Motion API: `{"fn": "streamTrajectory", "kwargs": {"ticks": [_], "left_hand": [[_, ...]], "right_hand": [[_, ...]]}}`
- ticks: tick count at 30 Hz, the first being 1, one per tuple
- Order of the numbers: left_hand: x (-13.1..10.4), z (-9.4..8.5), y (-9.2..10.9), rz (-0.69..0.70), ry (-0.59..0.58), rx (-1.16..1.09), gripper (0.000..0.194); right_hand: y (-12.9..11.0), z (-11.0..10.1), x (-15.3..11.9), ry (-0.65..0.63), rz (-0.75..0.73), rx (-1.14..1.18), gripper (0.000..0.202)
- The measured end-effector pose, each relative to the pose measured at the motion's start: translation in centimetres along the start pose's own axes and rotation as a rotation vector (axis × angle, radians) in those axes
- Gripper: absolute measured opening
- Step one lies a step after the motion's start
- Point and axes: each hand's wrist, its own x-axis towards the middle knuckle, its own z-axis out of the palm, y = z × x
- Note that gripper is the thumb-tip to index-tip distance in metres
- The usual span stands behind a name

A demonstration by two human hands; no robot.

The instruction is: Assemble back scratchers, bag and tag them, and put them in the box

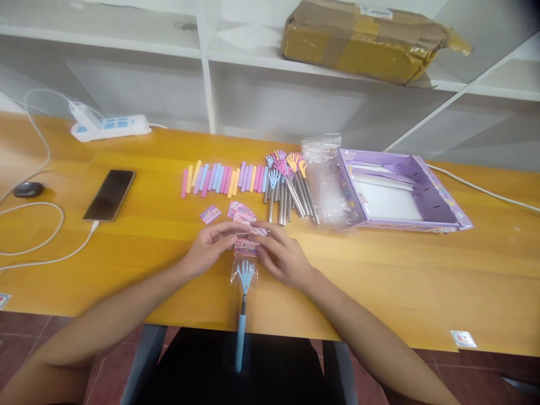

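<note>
A light blue back scratcher with a hand-shaped head lies inside a clear plastic bag. Its handle end reaches past the table's front edge. At the bag's top is a pink printed card. My left hand pinches the bag's top edge on the left, and my right hand grips the same edge on the right, beside the card; the fingertips partly hide it. Just beyond my hands are more pink cards, with a single card to their left.
Coloured handle tubes lie in a row. Beside them are metal-shafted back scratchers, clear bags and a purple box. A phone, mouse and power strip are at left; a taped carton sits on the shelf.
</note>
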Motion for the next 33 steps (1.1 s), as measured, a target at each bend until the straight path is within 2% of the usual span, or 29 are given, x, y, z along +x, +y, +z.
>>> {"fn": "streamTrajectory", "kwargs": {"ticks": [5, 9, 15, 20, 24, 28, 33], "left_hand": [[0.2, 0.1, -0.2, 0.07, -0.011, 0.026, 0.02], [0.5, 0.2, -0.3, 0.072, -0.018, 0.042, 0.025], [0.8, -0.1, -0.2, 0.091, 0.044, 0.081, 0.022], [0.7, 0.0, -0.4, -0.043, 0.012, 0.151, 0.028], [0.5, 0.2, -0.5, -0.149, -0.049, 0.187, 0.028], [0.5, 0.2, -0.8, -0.192, -0.066, 0.216, 0.027], [0.3, 0.3, -1.2, -0.223, -0.116, 0.125, 0.032]], "right_hand": [[0.1, -0.2, -0.3, -0.013, -0.054, -0.019, 0.042], [0.3, -0.2, -0.4, -0.036, -0.076, -0.039, 0.044], [0.0, -0.4, -0.2, -0.002, -0.067, -0.034, 0.05], [-0.2, -0.5, 0.0, 0.046, -0.061, 0.021, 0.052], [-0.5, -0.8, 0.3, 0.076, -0.01, 0.152, 0.044], [-0.6, -1.1, 0.4, 0.064, -0.001, 0.273, 0.034], [-0.4, -1.1, 0.3, 0.019, -0.056, 0.224, 0.032]]}}
